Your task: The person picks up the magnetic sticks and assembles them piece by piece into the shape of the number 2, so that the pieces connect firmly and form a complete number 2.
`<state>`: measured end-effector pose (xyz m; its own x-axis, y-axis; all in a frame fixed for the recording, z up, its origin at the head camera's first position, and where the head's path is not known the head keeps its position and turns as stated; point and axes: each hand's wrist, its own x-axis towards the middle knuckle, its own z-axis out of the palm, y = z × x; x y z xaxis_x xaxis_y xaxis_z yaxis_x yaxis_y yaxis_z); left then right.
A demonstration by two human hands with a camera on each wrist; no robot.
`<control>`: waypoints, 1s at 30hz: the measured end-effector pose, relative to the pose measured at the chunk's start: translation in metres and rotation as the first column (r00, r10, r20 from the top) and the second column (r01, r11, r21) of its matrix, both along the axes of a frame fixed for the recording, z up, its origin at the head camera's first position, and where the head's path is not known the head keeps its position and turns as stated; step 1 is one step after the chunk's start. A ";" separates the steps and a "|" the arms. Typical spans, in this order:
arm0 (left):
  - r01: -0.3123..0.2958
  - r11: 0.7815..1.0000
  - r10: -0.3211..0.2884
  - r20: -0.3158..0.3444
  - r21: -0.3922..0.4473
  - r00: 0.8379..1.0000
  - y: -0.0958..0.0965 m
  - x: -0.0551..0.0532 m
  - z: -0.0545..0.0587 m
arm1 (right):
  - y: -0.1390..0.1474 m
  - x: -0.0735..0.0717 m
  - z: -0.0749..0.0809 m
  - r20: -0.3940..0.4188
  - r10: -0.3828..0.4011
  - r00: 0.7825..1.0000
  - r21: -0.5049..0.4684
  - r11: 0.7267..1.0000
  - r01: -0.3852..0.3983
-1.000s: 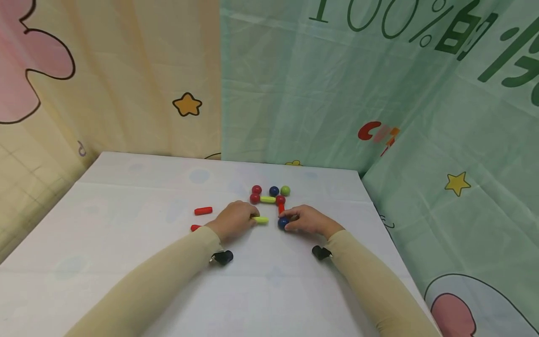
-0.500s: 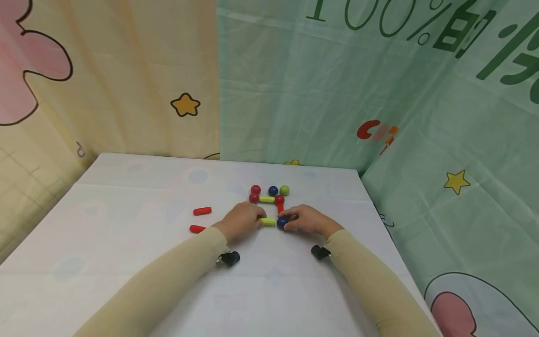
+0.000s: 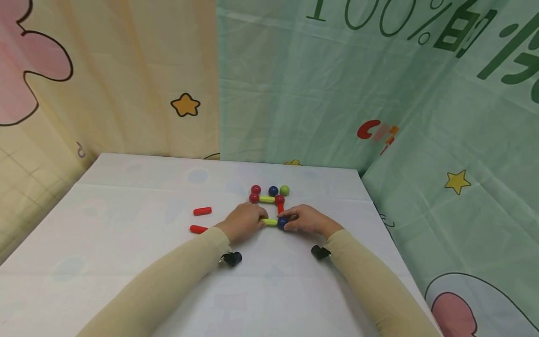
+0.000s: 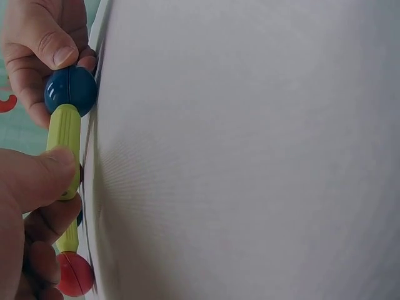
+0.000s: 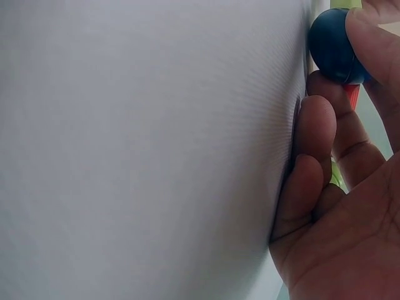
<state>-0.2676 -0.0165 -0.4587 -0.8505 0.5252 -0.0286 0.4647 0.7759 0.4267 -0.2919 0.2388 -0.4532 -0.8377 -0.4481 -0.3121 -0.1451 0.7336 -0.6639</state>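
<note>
My left hand (image 3: 245, 220) pinches a yellow-green rod (image 4: 65, 128) between thumb and fingers. The rod's far end meets a dark blue ball (image 4: 70, 91), which my right hand (image 3: 309, 219) holds with thumb and fingertips. From that ball a red rod (image 3: 280, 208) runs back to a red ball (image 3: 280, 200). A second yellow-green rod (image 3: 267, 199) links this ball to another red ball (image 3: 254, 198) on the left. In the right wrist view the blue ball (image 5: 335, 47) sits at the thumb tip, the other fingers curled low by the table.
Behind the joined pieces lie a loose red ball (image 3: 256, 189), a dark blue ball (image 3: 273, 191) and a green ball (image 3: 284, 190). Two red rods (image 3: 202, 211) rest left of my left hand on the white-covered table (image 3: 126, 224). Printed curtains hang behind and at right.
My left hand has moved right with the yellow-green rod, closing the gap to the blue ball until they meet. My right hand stays in place, holding the ball.
</note>
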 end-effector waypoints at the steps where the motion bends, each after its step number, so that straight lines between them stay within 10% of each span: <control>1: 0.000 1.000 0.000 0.000 0.000 1.000 0.000 0.000 0.000 | 0.000 0.000 0.001 -0.001 0.002 1.000 -0.003 1.000 -0.002; 30: -0.014 1.000 0.013 0.009 0.027 1.000 -0.001 -0.001 -0.001 | -0.001 0.002 0.002 0.020 -0.016 1.000 -0.026 1.000 0.017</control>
<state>-0.2685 -0.0176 -0.4598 -0.8573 0.5144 -0.0217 0.4505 0.7699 0.4520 -0.2896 0.2382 -0.4516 -0.8390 -0.4422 -0.3170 -0.1198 0.7184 -0.6852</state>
